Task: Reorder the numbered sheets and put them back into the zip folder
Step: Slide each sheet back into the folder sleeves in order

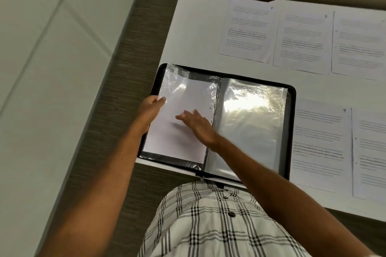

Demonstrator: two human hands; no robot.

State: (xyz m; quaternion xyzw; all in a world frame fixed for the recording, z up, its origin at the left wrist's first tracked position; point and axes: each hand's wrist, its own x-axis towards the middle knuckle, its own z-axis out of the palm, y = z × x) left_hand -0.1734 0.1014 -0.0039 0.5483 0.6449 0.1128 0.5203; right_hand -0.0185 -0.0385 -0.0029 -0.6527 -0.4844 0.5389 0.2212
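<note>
While the white table [188, 27] carries printed sheets along its far and right sides, sheet 2 [246, 29] far and sheet 7 [321, 144] right, the open zip folder [291, 98] lies at the near left corner. Blank-side sheet [177, 142] sits in its left sleeve. Left hand [149, 110] grips that sheet's left edge; right hand [197, 125] rests on it, fingers straight.
</note>
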